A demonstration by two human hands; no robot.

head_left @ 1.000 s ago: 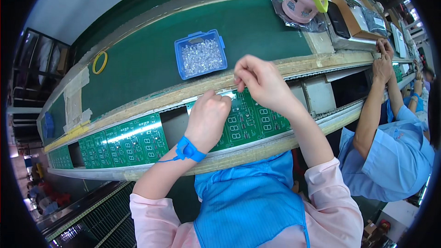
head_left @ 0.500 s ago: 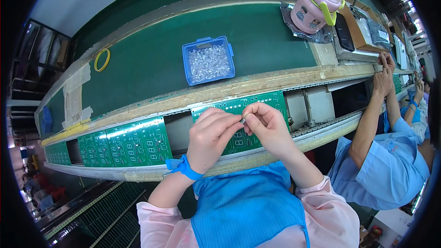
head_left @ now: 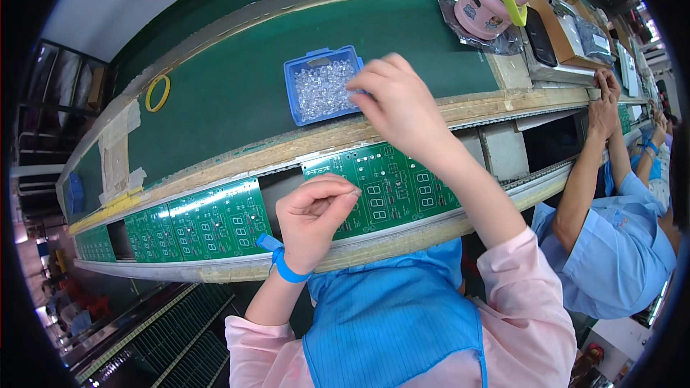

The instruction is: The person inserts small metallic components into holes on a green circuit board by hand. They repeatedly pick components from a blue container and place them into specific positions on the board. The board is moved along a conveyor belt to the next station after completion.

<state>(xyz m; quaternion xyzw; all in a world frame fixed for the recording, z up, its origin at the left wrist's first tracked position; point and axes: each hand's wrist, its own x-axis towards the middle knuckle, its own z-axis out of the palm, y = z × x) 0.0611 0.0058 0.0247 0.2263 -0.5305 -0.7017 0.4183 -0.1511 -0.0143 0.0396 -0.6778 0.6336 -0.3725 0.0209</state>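
A blue plastic bin (head_left: 294, 103) holding a heap of small clear plastic parts (head_left: 325, 90) sits on the green bench top. My right hand (head_left: 402, 104) is over the bin's right edge, its thumb and forefinger slightly apart near the parts; nothing shows between them, and the hand is a little blurred. My left hand (head_left: 314, 208) is closed in a pinch above the left side of a green circuit board (head_left: 402, 187). Something tiny and greyish shows at its fingertips, too small to name. White digit displays are mounted on the board.
More green circuit boards (head_left: 215, 219) line the rail (head_left: 208, 271) to the left. A yellow ring (head_left: 158, 93) lies on the bench. At the far right stand a pink jug (head_left: 491, 3), a dark phone (head_left: 540, 42) and a cardboard box (head_left: 564, 36). A co-worker's arms (head_left: 593, 144) work at right.
My hands were together over the board, fingertips around a small part. Since then my right hand has moved away, up to the bin, while the left stays low, still pinched.
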